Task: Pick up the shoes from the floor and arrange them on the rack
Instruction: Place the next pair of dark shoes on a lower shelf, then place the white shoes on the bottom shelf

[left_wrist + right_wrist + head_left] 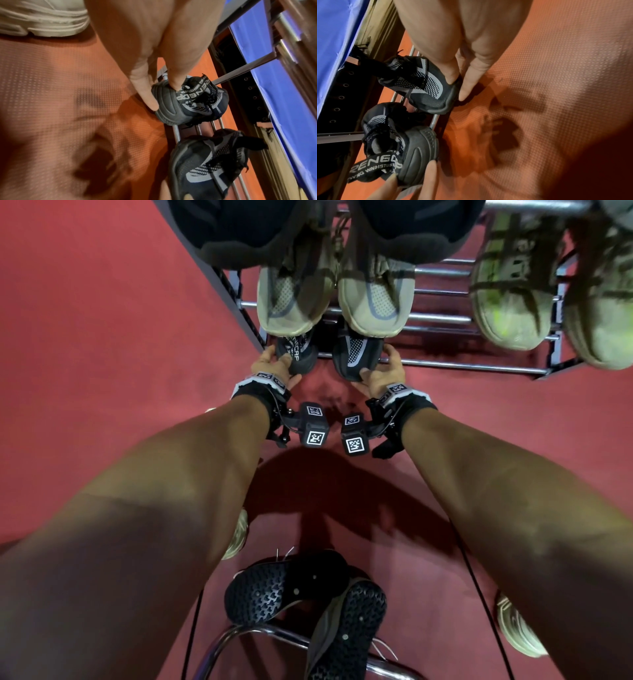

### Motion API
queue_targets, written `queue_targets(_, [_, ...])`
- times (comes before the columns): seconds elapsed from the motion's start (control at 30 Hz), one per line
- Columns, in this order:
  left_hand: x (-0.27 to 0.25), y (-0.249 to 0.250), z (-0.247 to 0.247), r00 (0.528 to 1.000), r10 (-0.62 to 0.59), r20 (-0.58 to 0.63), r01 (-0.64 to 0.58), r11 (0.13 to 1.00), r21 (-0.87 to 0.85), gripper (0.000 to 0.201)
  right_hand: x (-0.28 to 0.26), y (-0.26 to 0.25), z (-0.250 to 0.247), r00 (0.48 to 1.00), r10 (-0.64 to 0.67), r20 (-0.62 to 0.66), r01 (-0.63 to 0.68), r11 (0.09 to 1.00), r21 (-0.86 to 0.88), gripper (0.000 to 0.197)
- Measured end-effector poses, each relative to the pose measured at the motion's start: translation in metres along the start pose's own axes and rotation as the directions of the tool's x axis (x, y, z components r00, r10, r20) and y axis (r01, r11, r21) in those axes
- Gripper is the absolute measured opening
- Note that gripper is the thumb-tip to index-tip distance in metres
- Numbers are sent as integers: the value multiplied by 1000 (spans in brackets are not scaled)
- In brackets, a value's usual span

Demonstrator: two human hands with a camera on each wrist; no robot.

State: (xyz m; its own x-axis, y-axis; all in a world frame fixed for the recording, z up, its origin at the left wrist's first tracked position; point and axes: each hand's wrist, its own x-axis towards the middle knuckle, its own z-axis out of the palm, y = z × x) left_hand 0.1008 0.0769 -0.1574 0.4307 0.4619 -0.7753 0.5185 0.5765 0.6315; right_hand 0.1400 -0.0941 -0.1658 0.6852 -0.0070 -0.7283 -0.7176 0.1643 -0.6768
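Note:
Two black-and-grey mesh shoes sit on the lowest bars of the metal rack (479, 367), heels toward me. My left hand (277, 364) pinches the heel of the left black shoe (296, 354), the one with a lettered pull strap; the left wrist view shows my thumb (147, 97) on the sole edge of this shoe (188, 102). My right hand (380, 368) grips the heel of the right black shoe (356, 354). In the right wrist view its fingers (467, 86) clasp that shoe (423, 86) at the back. The toes of both shoes are hidden under the shelf above.
A beige pair (373, 299) sits one shelf up, a green-yellow pair (510, 289) to its right, dark shoes (239, 234) on top. On the red floor near me lie two shoes with black soles up (274, 587), a chrome ring (239, 635) and a pale shoe (520, 631).

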Motion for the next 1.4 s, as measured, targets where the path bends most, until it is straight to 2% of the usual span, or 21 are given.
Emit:
queue_targets(0.07, [-3, -2, 1, 999, -27, -29, 26, 1000, -3, 52, 0, -4, -3, 999, 31, 41, -28, 997, -77, 73])
queue_targets(0.23, [-9, -7, -7, 1000, 5, 4, -5, 978, 209, 50, -9, -11, -16, 990, 102, 93, -78, 970, -229, 68])
queue_targets(0.3, [-15, -8, -10, 997, 67, 47, -81, 910, 407, 43, -15, -10, -23, 993, 59, 105, -2, 880, -476, 61])
queue_targets(0.37, [-26, -9, -19, 984, 102, 143, -171, 752, 637, 42, -24, -8, -31, 993, 32, 113, 59, 698, -713, 46])
queue_targets(0.4, [-30, -11, -24, 981, 72, 178, -181, 653, 736, 60, -30, -7, -35, 990, 54, 127, 68, 613, -787, 41])
queue_targets(0.43, [-36, -15, -29, 977, 32, 211, -198, 511, 836, 79, -37, -2, -41, 985, 89, 145, 77, 528, -846, 40])
queue_targets(0.47, [-37, -19, -33, 971, -5, 239, -219, 384, 897, 88, -46, -2, -44, 973, 140, 181, 100, 452, -887, 40])
queue_targets(0.5, [-46, -22, -35, 959, -47, 278, -253, 292, 922, 87, -55, 0, -51, 954, 200, 223, 132, 388, -912, 41])
queue_targets(0.57, [-68, -28, -39, 931, -101, 350, -326, 197, 925, 75, -75, 8, -61, 924, 262, 278, 198, 294, -935, 46])
queue_targets(0.67, [-99, -46, -46, 894, -135, 428, -412, 131, 902, 62, -105, 26, -79, 911, 304, 278, 220, 212, -952, 44])
queue_targets(0.77, [-123, -75, -60, 876, -188, 445, -440, 69, 895, 58, -131, 54, -99, 853, 433, 290, 276, 96, -956, 50])
queue_targets(0.83, [-136, -94, -70, 854, -245, 460, -472, 8, 881, 58, -146, 79, -113, 810, 520, 272, 270, 82, -959, 48])
queue_targets(0.93, [-149, -126, -82, 820, -375, 433, -519, -167, 838, 70, -163, 121, -135, 734, 639, 230, 246, 65, -967, 33])
queue_targets(1.0, [-155, -144, -88, 813, -443, 378, -512, -235, 826, 81, -174, 143, -144, 682, 703, 202, 253, 33, -967, 46])
queue_targets(1.07, [-149, -166, -95, 792, -511, 334, -530, -304, 792, 91, -179, 163, -151, 658, 731, 182, 252, 14, -968, 71])
queue_targets(1.13, [-138, -189, -104, 771, -563, 298, -548, -347, 761, 82, -181, 177, -154, 665, 726, 175, 256, -1, -967, 79])
queue_targets(1.2, [-121, -215, -114, 750, -586, 306, -566, -330, 756, 79, -182, 179, -156, 669, 726, 159, 271, -40, -962, 65])
queue_targets(1.23, [-123, -219, -114, 763, -583, 278, -550, -361, 753, 79, -183, 176, -156, 662, 733, 157, 280, -47, -959, 56])
queue_targets(1.3, [-142, -213, -113, 792, -550, 266, -525, -389, 757, 63, -184, 174, -159, 638, 757, 140, 283, -62, -957, 44])
queue_targets(1.33, [-152, -209, -111, 793, -544, 274, -528, -388, 755, 53, -185, 172, -161, 631, 763, 141, 285, -59, -957, 47])
queue_targets(1.4, [-164, -204, -107, 784, -545, 296, -535, -354, 767, 46, -184, 165, -167, 633, 760, 149, 269, -34, -963, 68])
